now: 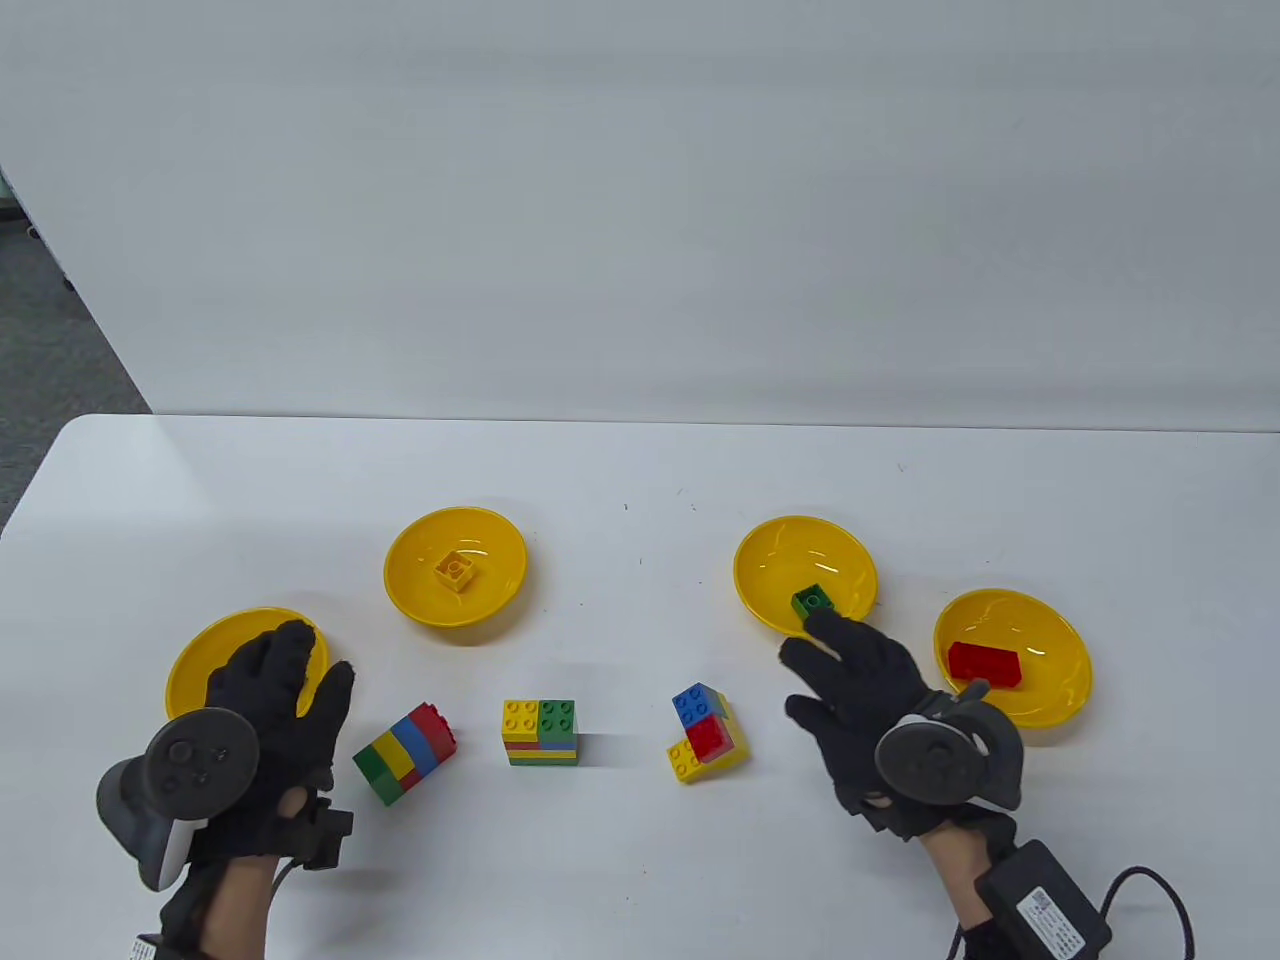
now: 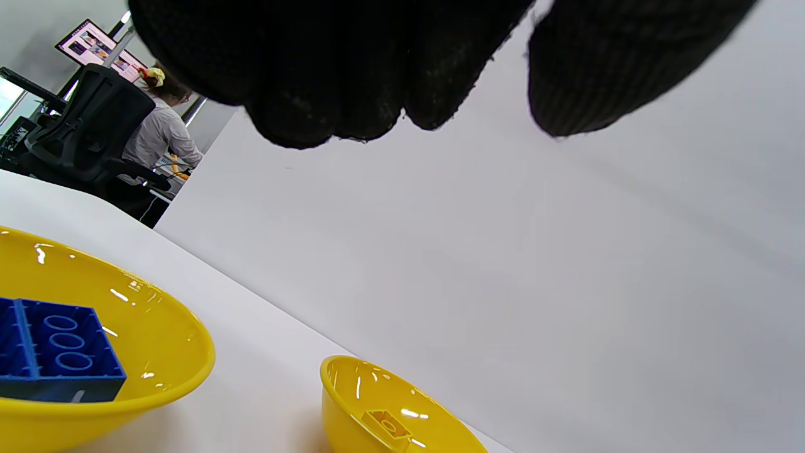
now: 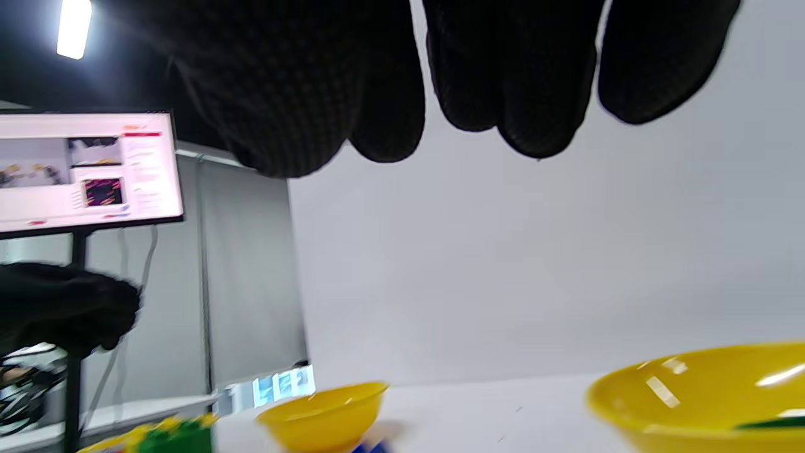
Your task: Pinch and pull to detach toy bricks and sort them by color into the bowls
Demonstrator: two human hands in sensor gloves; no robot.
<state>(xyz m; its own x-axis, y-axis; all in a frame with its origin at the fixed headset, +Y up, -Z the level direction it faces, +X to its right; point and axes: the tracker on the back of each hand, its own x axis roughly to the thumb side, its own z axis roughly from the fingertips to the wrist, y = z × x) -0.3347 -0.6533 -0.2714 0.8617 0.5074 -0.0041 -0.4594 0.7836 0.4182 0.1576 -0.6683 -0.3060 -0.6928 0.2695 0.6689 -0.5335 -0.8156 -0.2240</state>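
Observation:
Three multicoloured brick clusters lie in a row on the white table: a left cluster (image 1: pixel 405 752), a middle cluster (image 1: pixel 540 732) and a right cluster (image 1: pixel 707 732). My left hand (image 1: pixel 300 680) hovers open over the leftmost yellow bowl (image 1: pixel 190 665), which holds a blue brick (image 2: pixel 56 352). My right hand (image 1: pixel 830 675) is open and holds nothing, its fingertips at the near rim of the bowl (image 1: pixel 805 545) with a green brick (image 1: pixel 812 601). A yellow brick (image 1: pixel 455 570) sits in the second bowl (image 1: pixel 500 560). A red brick (image 1: pixel 985 663) lies in the rightmost bowl (image 1: pixel 1050 620).
A grey wall panel rises behind the table's far edge. A cable and a black box (image 1: pixel 1045 905) trail from my right wrist. Off the table to the left are a person at a desk (image 2: pixel 160 135) and a monitor (image 3: pixel 88 170).

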